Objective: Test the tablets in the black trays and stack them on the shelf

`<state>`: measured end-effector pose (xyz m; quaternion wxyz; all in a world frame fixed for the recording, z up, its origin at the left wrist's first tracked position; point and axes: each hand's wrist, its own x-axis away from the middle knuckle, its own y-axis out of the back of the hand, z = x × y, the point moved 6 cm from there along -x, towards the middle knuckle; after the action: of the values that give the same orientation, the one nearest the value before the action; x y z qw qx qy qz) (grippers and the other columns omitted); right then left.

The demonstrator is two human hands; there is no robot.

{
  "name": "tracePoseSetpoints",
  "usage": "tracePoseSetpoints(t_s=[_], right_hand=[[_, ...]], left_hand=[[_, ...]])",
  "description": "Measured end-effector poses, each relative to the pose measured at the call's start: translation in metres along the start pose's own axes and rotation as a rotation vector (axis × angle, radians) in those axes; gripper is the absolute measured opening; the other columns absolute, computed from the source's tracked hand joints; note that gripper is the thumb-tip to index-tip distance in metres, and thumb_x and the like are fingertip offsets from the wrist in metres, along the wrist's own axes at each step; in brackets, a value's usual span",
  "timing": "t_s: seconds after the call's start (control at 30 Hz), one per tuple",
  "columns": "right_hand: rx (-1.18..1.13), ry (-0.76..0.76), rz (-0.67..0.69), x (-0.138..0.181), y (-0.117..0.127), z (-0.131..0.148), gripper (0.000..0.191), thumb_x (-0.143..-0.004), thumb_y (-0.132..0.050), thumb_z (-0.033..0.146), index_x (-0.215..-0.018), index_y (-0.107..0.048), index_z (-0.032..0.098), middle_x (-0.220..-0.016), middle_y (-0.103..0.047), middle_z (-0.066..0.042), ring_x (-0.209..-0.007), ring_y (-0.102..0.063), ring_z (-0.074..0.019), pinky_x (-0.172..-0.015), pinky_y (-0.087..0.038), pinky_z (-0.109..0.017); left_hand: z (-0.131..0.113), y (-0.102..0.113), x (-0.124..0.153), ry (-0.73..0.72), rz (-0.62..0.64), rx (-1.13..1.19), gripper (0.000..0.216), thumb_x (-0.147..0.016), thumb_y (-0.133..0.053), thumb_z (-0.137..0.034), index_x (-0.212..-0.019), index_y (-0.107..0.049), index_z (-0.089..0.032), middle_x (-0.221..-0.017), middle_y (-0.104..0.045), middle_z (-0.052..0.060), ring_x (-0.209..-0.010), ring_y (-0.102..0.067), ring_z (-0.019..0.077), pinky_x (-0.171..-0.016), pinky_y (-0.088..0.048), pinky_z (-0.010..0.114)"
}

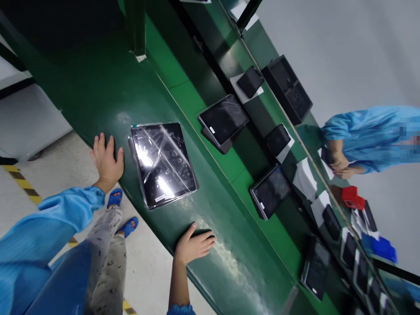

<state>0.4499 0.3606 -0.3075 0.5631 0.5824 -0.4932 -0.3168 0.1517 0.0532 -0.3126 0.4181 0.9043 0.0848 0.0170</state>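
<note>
My left hand (106,160) rests at the near edge of the green bench (108,92), fingers spread, holding nothing. Just to its right lies a small stack of tablets (164,164); the top one has a glossy black screen under clear film with creases and bubbles. Bits of the lower ones show at the stack's edges. My right hand (195,246) lies flat on the bench below the stack, fingers stretched out and apart from it, with nothing in it.
Beyond the bench runs a green belt (241,175) carrying a tablet (225,120), another tablet (271,191) and a third tablet (315,267). Smaller devices on white paper and a black bin (288,89) line the far side. A co-worker in blue (370,138) stands there. A green post (135,28) rises at the back.
</note>
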Motion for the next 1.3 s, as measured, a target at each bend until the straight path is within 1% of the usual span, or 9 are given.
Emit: tracePoseSetpoints(t_s=[0.2,0.33,0.5,0.73,0.87,0.97,1.07,1.2,1.3], right_hand=[[-0.053,0.003,-0.044,0.0,-0.003,-0.002,0.086,-0.097,-0.01,0.059,-0.156,0.001,-0.003,-0.16,-0.014,-0.031,-0.149,-0.015,-0.0451,-0.11,-0.027,-0.063],[-0.068,0.004,-0.051,0.0,-0.006,-0.004,0.087,-0.096,-0.009,0.06,-0.157,-0.004,-0.002,-0.16,-0.015,-0.031,-0.149,-0.014,-0.0438,-0.113,-0.026,-0.061],[-0.046,-0.011,-0.005,0.001,-0.005,-0.003,0.088,-0.096,-0.006,0.061,-0.156,-0.008,-0.004,-0.161,-0.012,-0.03,-0.15,-0.01,-0.043,-0.115,-0.023,-0.059],[-0.072,0.003,-0.011,0.001,-0.005,-0.003,0.085,-0.097,-0.01,0.058,-0.156,-0.002,-0.003,-0.16,-0.01,-0.032,-0.149,-0.011,-0.0452,-0.11,-0.027,-0.064],[-0.181,0.013,-0.09,0.001,-0.004,-0.005,0.088,-0.096,-0.017,0.063,-0.157,-0.011,0.0,-0.159,-0.016,-0.032,-0.149,-0.014,-0.0451,-0.111,-0.026,-0.065],[-0.257,0.017,-0.112,0.001,-0.004,-0.006,0.091,-0.095,-0.021,0.066,-0.156,-0.017,0.0,-0.158,-0.018,-0.033,-0.148,-0.015,-0.0462,-0.112,-0.023,-0.066],[-0.259,0.024,-0.104,0.001,-0.005,-0.006,0.089,-0.095,-0.023,0.065,-0.156,-0.016,0.0,-0.158,-0.016,-0.033,-0.148,-0.015,-0.0473,-0.11,-0.023,-0.067],[-0.217,0.036,-0.095,0.002,-0.006,-0.007,0.084,-0.097,-0.026,0.059,-0.159,-0.005,0.006,-0.158,-0.018,-0.032,-0.148,-0.016,-0.0469,-0.105,-0.028,-0.069],[-0.222,0.047,-0.089,0.002,-0.006,-0.007,0.086,-0.097,-0.026,0.06,-0.158,-0.007,0.003,-0.158,-0.016,-0.034,-0.147,-0.015,-0.0484,-0.106,-0.028,-0.069]], left_hand=[[0.005,-0.001,-0.001,-0.015,-0.028,0.014,0.063,-0.099,-0.048,-0.04,-0.148,-0.038,-0.003,-0.161,-0.02,0.022,-0.15,-0.008,0.0335,-0.117,-0.003,0.055],[0.003,0.0,-0.002,0.003,-0.012,-0.02,0.066,-0.1,-0.046,-0.045,-0.148,-0.038,-0.001,-0.161,-0.021,0.021,-0.15,-0.009,0.0351,-0.116,-0.007,0.059],[-0.006,0.003,0.003,0.009,0.019,-0.134,0.066,-0.103,-0.023,-0.053,-0.151,-0.031,-0.009,-0.165,-0.011,0.005,-0.151,-0.007,0.0275,-0.118,-0.011,0.056],[-0.008,0.005,0.004,-0.022,0.022,-0.172,0.07,-0.102,-0.017,-0.055,-0.151,-0.03,-0.007,-0.165,-0.005,0.004,-0.15,-0.008,0.0297,-0.114,-0.015,0.058],[-0.005,0.004,0.003,-0.017,0.0,-0.203,0.075,-0.099,-0.011,-0.059,-0.153,-0.03,-0.011,-0.166,-0.004,0.002,-0.151,-0.01,0.0301,-0.116,-0.016,0.058],[0.0,0.0,0.003,-0.003,0.01,-0.271,0.08,-0.095,-0.002,-0.061,-0.154,-0.027,-0.013,-0.166,0.004,-0.003,-0.152,-0.006,0.0259,-0.118,-0.014,0.055],[0.005,-0.004,0.003,-0.006,0.035,-0.375,0.088,-0.091,0.007,-0.064,-0.155,-0.024,-0.012,-0.163,0.013,-0.007,-0.152,0.0,0.0212,-0.12,-0.013,0.05],[0.004,-0.003,0.003,-0.006,0.036,-0.363,0.09,-0.09,0.008,-0.066,-0.155,-0.024,-0.011,-0.164,0.011,-0.005,-0.152,-0.001,0.0225,-0.119,-0.013,0.052],[-0.002,0.001,0.002,0.003,0.022,-0.251,0.085,-0.094,0.0,-0.064,-0.153,-0.028,-0.01,-0.166,0.001,0.001,-0.151,-0.007,0.0274,-0.116,-0.013,0.057]])
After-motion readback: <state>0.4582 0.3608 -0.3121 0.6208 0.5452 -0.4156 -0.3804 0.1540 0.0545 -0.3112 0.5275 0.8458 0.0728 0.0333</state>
